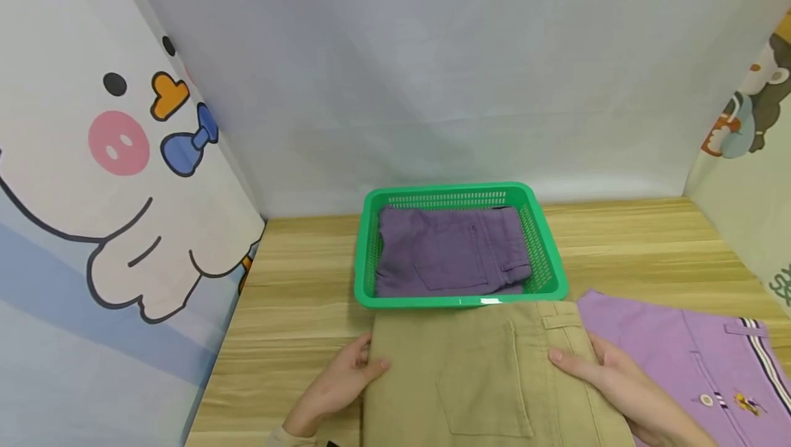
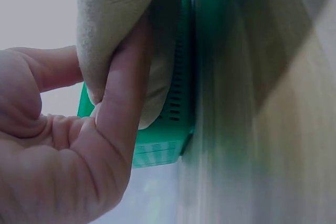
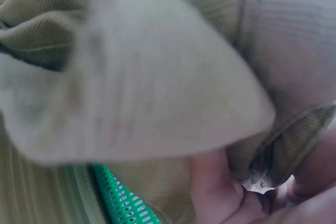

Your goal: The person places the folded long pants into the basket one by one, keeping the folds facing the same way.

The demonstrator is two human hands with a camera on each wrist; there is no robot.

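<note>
Folded khaki trousers (image 1: 476, 371), back pocket facing up, are held between both hands just in front of a green plastic basket (image 1: 366, 248). My left hand (image 1: 340, 382) grips their left edge, thumb on top and fingers underneath; the left wrist view shows the folded cloth (image 2: 110, 30) pinched between thumb and fingers. At the waistband side, my right hand (image 1: 624, 382) grips the right edge with its thumb over the cloth. In the right wrist view a hanging fold hides part of the right fingers (image 3: 212, 187). Folded dark purple trousers (image 1: 448, 251) lie inside the basket.
Light purple trousers (image 1: 692, 358) with a striped waistband and a button lie on the wooden table (image 1: 284, 282) at the right, partly behind the right arm. A pale curtain (image 1: 445, 76) rises behind the basket, and a cartoon-printed sheet (image 1: 123, 200) stands on the left.
</note>
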